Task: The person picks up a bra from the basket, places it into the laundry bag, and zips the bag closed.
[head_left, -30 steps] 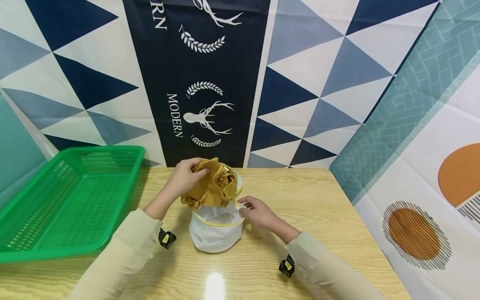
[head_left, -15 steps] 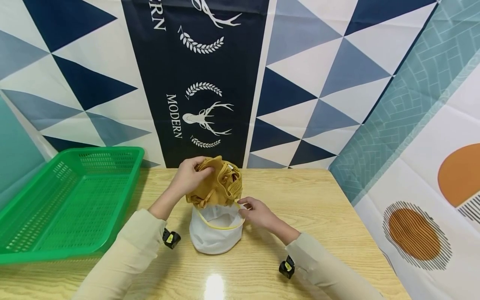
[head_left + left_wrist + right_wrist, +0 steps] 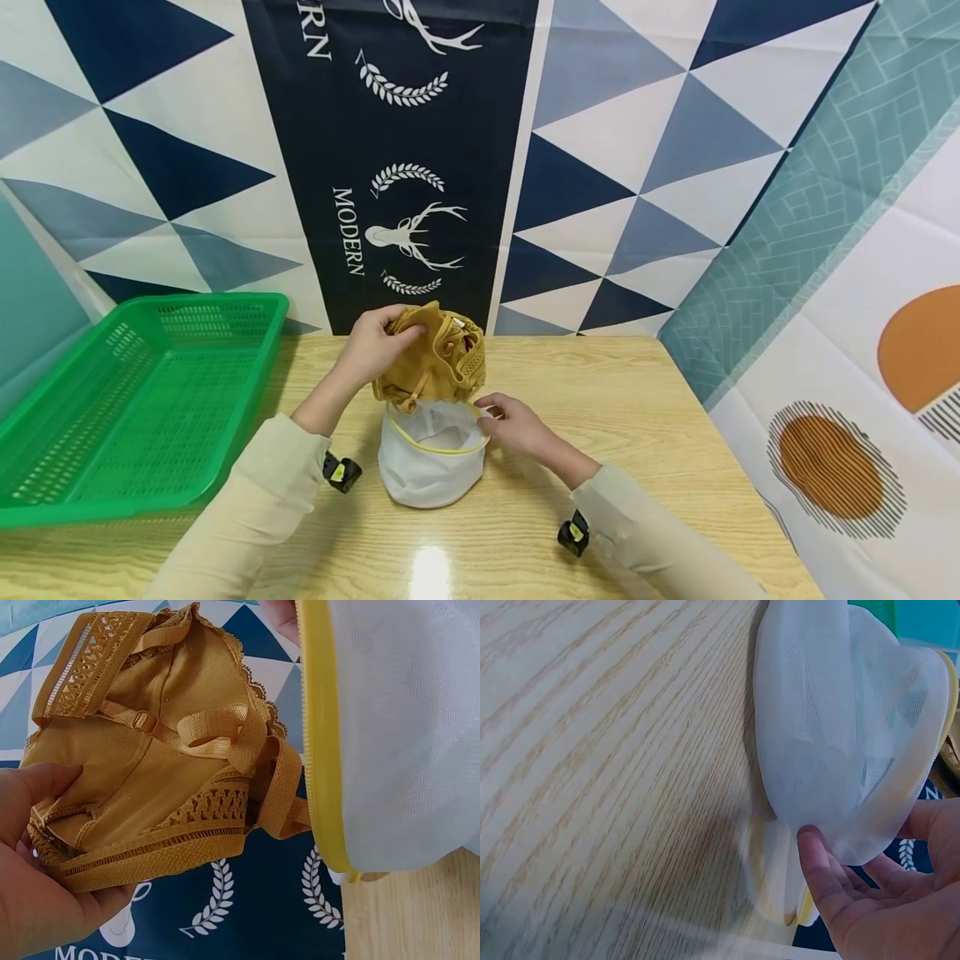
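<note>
A folded mustard-yellow bra (image 3: 442, 367) with lace bands and straps hangs over the mouth of a white mesh laundry bag (image 3: 431, 479). My left hand (image 3: 373, 343) grips the bra at its side, thumb on one face and fingers behind, as the left wrist view shows. The bag stands on the table, its yellow zipper rim (image 3: 322, 750) spread wide. On the right, my right hand (image 3: 516, 423) pinches that rim. Seen from the right wrist, the hand (image 3: 885, 892) sits at the edge of the mesh wall. The bag's flap lies partly hidden behind the bra.
A green perforated plastic basket (image 3: 202, 392) stands at the left of the wooden table (image 3: 600, 400). Patterned cloth (image 3: 420, 167) covers the wall behind the table's back edge, and another printed sheet (image 3: 885, 350) runs along the right.
My left hand has carried the bra slightly to the right, then a little upward over the bag's mouth. The right hand stays in place on the rim.
</note>
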